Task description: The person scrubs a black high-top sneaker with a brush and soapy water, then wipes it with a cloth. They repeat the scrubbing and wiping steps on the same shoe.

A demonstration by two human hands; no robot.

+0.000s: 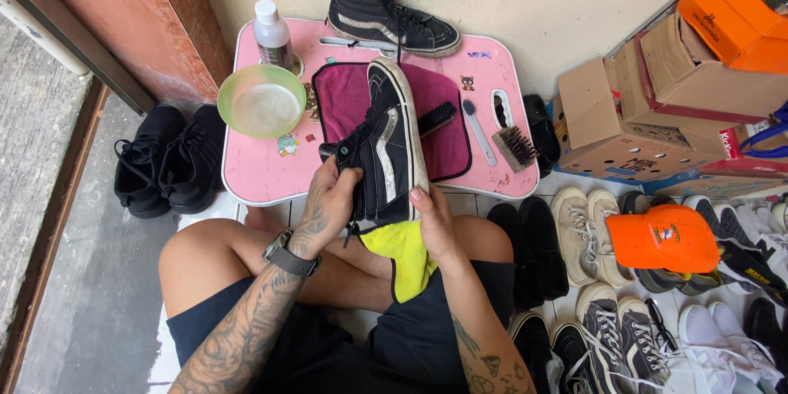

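1. At the centre of the frame, a seated person held a black high-top shoe (384,152) with a pale side stripe above the lap, its white sole edge turned to the right.
2. The left hand (327,205) was clamped on the shoe's collar and laces, fingers wrapped together around it.
3. The right hand (433,217) gripped the heel end, fingers closed on the sole, with a yellow cloth (404,256) hanging beneath.
4. The shoe looked light, its canvas upper soft and yielding, its rubber sole stiff; the sole rim and heel seemed the surest places to hold.
5. Behind it stood a pink bench (254,172) bearing a magenta towel (343,98), a green bowl (261,100), a white bottle (272,33), two brushes (515,146) and a matching shoe (390,16).
6. Pairs of shoes and an orange cap (665,238) crowded the lower right floor.
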